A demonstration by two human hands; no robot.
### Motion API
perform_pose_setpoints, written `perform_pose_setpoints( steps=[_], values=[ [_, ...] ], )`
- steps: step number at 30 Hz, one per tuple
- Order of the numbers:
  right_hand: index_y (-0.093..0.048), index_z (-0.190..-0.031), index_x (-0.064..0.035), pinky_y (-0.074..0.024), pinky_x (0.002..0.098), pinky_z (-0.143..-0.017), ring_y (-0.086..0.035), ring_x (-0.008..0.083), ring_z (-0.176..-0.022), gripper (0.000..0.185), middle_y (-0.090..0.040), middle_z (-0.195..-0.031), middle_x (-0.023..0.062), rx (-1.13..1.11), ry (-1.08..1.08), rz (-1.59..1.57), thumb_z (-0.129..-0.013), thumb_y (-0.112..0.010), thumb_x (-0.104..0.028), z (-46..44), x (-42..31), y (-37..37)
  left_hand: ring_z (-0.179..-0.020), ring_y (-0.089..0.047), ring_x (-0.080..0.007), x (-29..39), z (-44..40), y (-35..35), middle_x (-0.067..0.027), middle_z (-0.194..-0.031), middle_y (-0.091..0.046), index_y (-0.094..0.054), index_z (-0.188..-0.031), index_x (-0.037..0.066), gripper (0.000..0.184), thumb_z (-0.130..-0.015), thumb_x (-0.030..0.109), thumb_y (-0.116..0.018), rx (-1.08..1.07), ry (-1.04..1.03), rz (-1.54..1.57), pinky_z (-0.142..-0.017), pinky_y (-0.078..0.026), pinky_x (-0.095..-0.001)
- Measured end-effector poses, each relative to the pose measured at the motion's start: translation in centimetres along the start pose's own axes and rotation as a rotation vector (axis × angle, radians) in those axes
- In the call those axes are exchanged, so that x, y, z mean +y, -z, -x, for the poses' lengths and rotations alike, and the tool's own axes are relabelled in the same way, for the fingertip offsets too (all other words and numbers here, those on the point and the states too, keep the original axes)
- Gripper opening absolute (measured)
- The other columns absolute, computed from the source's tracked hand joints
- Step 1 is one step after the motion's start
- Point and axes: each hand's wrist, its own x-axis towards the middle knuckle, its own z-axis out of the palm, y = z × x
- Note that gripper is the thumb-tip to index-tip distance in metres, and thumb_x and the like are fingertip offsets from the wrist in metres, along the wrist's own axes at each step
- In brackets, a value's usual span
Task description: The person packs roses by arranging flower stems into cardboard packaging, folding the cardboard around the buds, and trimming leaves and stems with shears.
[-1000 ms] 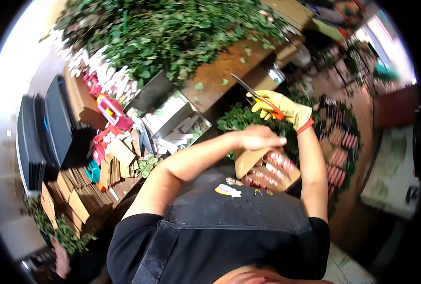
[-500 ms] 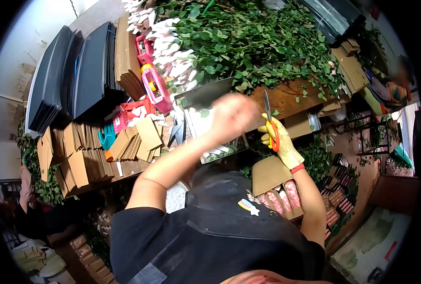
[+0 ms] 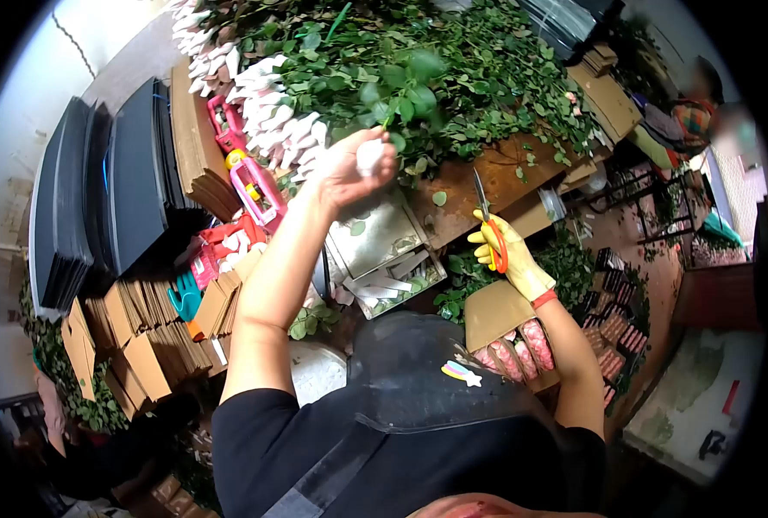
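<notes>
My left hand (image 3: 347,175), bare, is closed around a flower with a white-wrapped head (image 3: 369,159); its green leafy stem (image 3: 410,95) points away over the leaf pile and is blurred. In my right hand (image 3: 513,259), which wears a pale yellow glove, is a pair of scissors (image 3: 497,248) with orange handles, blades pointing away from me. More white-wrapped flower heads (image 3: 267,104) lie in rows left of the heaped green foliage (image 3: 453,69). Below my left hand sits a metal tray (image 3: 375,235) with pale scraps at its near side.
A cardboard box (image 3: 498,312) of pink-and-white wrapped flowers stands by my right forearm. At left are black boards (image 3: 138,164), folded cardboard pieces (image 3: 155,337), a pink tape dispenser (image 3: 259,194) and a teal glove (image 3: 185,296). Another person (image 3: 690,116) is at far right.
My left hand has moved left and away from me, and the white-wrapped flower now shows in it. My right hand keeps the scissors in nearly the same place. The view has shifted slightly.
</notes>
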Motion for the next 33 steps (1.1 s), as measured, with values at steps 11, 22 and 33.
perform_pose_setpoints(
  steps=[11, 22, 33],
  values=[
    [-0.050, -0.147, -0.0125, -0.0592, 0.0261, -0.067, -0.070, 0.0117, -0.073, 0.046, -0.073, -0.107, 0.0095, 0.057, 0.013, -0.062, -0.105, -0.062, -0.028, 3.7, 0.2, 1.1, -0.074, -0.069, -0.0238, -10.1, -5.2, -7.6, -0.0197, -0.101, -0.070, -0.056, -0.107, 0.000, 0.015, -0.106, 0.013, -0.049, -0.158, 0.070, 0.187, -0.065, -0.064, -0.0345],
    [-0.047, -0.153, -0.0141, -0.0599, 0.0318, -0.074, -0.072, 0.0182, -0.090, 0.053, -0.072, -0.112, 0.0088, -0.040, 0.099, -0.184, -0.107, -0.054, -0.041, 4.8, 3.4, 4.3, -0.074, -0.065, -0.0205, -19.6, -3.5, -5.6, -0.0092, -0.090, -0.067, -0.058, -0.101, 0.008, 0.012, -0.103, 0.019, -0.054, 0.002, 0.060, -0.089, -0.065, -0.058, -0.0339],
    [-0.055, -0.139, -0.0088, -0.0630, 0.0386, -0.079, -0.075, 0.0277, -0.091, 0.044, -0.072, -0.116, 0.0209, -0.006, 0.007, -0.345, -0.108, -0.051, -0.040, 2.4, 6.8, 5.0, -0.060, -0.056, -0.0195, -27.3, 1.7, -0.7, -0.0065, -0.075, -0.055, -0.051, -0.095, 0.007, 0.010, -0.101, 0.013, -0.046, 0.139, 0.182, -0.336, -0.053, -0.047, -0.0327]
  ],
)
